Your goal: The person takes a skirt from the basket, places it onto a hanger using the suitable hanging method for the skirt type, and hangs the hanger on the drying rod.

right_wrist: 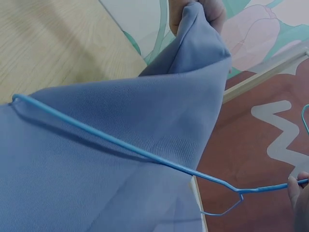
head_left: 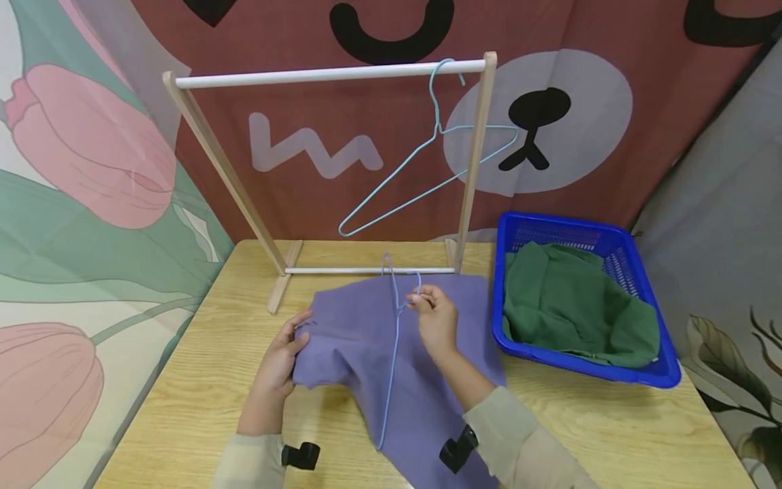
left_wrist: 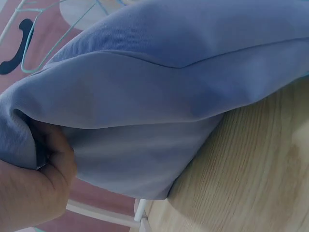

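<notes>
A purple cloth (head_left: 440, 380), likely a folded garment, is spread over the front of the table. At its far left corner my left hand (head_left: 282, 360) grips the edge, lifting that part off the wood; in the left wrist view the fingers are partly hidden in a fold (left_wrist: 120, 92). My right hand (head_left: 438, 322) pinches a thin lavender hanger (head_left: 392, 377) by its hook. The hanger is tilted across the cloth, one end toward the rack and the other toward me. In the right wrist view the hanger (right_wrist: 116, 140) looks blue.
A wooden rack with a white top bar (head_left: 330, 75) stands at the back. A light-blue hanger (head_left: 391, 178) hangs near its right end. To the right, a blue plastic basket (head_left: 497, 292) holds green cloth (head_left: 574, 305). Patterned fabric hangs behind the table (head_left: 201, 394).
</notes>
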`<control>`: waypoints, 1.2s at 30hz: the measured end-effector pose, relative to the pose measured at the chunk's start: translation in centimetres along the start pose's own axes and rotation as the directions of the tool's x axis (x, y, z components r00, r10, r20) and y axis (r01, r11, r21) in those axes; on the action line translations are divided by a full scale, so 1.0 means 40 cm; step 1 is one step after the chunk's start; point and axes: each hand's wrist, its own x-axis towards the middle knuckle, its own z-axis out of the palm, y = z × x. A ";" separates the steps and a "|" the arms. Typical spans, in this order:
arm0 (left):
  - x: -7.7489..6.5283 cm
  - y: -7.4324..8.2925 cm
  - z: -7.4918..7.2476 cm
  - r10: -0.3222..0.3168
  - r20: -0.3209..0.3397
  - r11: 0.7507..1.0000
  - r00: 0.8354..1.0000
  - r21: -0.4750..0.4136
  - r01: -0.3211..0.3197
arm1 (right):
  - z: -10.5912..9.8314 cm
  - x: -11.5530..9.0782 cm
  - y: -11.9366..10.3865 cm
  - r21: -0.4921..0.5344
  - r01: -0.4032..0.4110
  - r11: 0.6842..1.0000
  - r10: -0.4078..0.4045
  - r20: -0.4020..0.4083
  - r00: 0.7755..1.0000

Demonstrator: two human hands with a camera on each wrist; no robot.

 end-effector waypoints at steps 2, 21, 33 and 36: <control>0.003 -0.001 -0.008 -0.010 -0.022 1.000 1.000 -0.006 0.010 | -0.005 0.002 0.000 -0.007 0.004 1.000 -0.004 0.001 1.000; 0.017 -0.025 -0.083 -0.101 -0.168 0.973 0.981 0.187 0.132 | -0.037 0.029 -0.003 -0.064 0.021 0.998 -0.021 0.007 1.000; 0.008 -0.079 -0.140 -0.048 -0.329 0.865 0.943 0.459 0.204 | -0.053 0.035 -0.002 -0.097 -0.013 0.995 0.014 0.006 1.000; 0.009 -0.085 -0.156 -0.037 -0.335 0.834 0.941 0.509 0.214 | -0.055 0.037 -0.003 -0.087 -0.033 0.996 0.034 0.017 0.999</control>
